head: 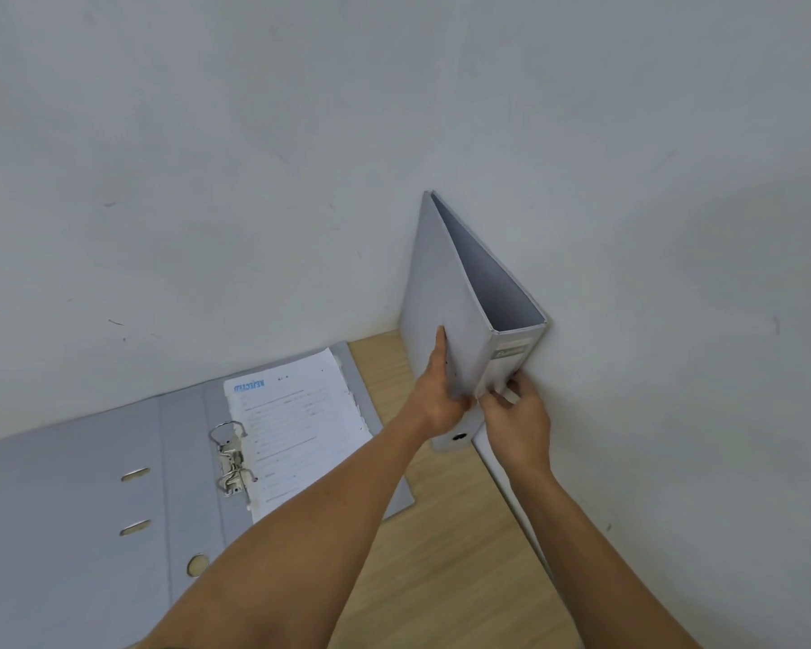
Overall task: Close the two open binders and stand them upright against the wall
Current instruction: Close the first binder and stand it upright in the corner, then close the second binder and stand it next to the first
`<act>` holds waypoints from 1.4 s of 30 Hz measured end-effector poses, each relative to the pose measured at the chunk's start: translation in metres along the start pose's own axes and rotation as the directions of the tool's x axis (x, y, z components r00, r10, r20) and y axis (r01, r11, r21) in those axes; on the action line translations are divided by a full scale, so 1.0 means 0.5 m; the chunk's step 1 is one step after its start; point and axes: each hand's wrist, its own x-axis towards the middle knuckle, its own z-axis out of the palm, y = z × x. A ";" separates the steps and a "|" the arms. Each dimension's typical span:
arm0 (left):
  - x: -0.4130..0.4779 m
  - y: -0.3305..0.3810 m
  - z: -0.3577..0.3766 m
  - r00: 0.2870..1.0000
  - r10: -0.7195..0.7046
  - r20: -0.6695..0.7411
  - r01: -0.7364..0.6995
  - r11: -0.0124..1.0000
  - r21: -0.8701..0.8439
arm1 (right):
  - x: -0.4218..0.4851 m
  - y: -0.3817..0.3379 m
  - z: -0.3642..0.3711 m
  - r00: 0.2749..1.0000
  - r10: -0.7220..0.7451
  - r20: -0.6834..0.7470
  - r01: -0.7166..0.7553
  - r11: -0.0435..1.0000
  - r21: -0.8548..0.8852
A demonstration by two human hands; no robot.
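Pale walls meet in a corner above the wooden desk (445, 555), and that corner is where I am working. One grey binder (445, 292) stands upright there, closed, its spine toward me and its far cover against the right wall (675, 227). Its long axis runs up and away from me, leaning slightly left at the top. The second binder (66, 498) lies open and flat on the desk to my left, rings (233, 456) up, with its papers (300, 423) on the right leaf, its long edge along the back wall.

My left hand (436, 400) is pressed flat on the standing binder's near cover, fingers extended. My right hand (516, 414) pinches the lower spine, fingers closed on it.

The open binder sits well left of both hands, nearer my left, so I judge that arm should reach for it next.
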 end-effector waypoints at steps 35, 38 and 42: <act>-0.418 -0.147 -0.140 0.774 -0.445 -0.450 0.223 0.857 -0.465 | -0.186 0.017 0.116 0.814 -0.013 0.581 0.017 1.000 -0.002; -0.493 -0.193 -0.177 0.700 -0.498 -0.511 0.224 0.833 -0.505 | -0.233 0.021 0.161 0.727 0.021 0.686 0.019 0.999 -0.050; -0.590 -0.259 -0.217 0.582 -0.590 -0.559 0.197 0.769 -0.608 | -0.295 0.024 0.218 0.590 0.089 0.802 0.028 0.991 -0.130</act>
